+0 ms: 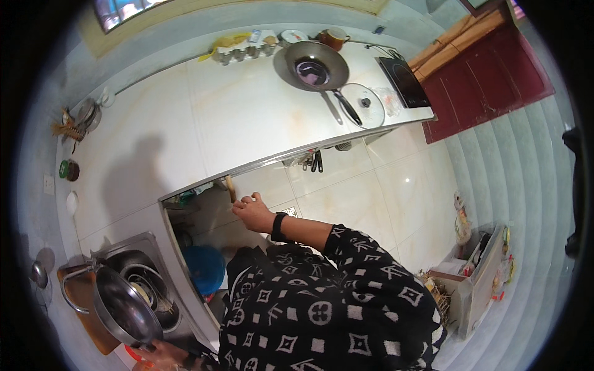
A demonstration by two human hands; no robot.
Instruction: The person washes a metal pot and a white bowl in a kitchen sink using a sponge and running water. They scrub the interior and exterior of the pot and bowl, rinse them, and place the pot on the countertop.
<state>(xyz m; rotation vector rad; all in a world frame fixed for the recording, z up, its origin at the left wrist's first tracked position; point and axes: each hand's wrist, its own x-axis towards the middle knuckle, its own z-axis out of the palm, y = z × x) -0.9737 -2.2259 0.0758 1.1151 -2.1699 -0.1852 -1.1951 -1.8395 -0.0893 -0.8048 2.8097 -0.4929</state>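
Observation:
My left hand (168, 356), at the lower left, grips a deep steel pan (125, 310) at its near end. The pan is tilted over the sink (151, 246), below a curved faucet (69, 290). My right hand (253, 213) is near the counter's front edge, fingers bent, with a dark band on its wrist. Its fingertips are at the lower end of a wooden handle (231, 189) that sticks out from under the counter; whether they hold it is unclear. Inside the sink lie a metal bowl or strainer and other ware, partly hidden by the pan.
A wok (317, 66), a glass lid (364, 106) and an induction cooktop (404, 82) are on the white counter (241, 111). Black-handled utensils (317, 161) hang below its edge. A blue basin (204, 269) is under the counter; a box (473, 287) stands at the right.

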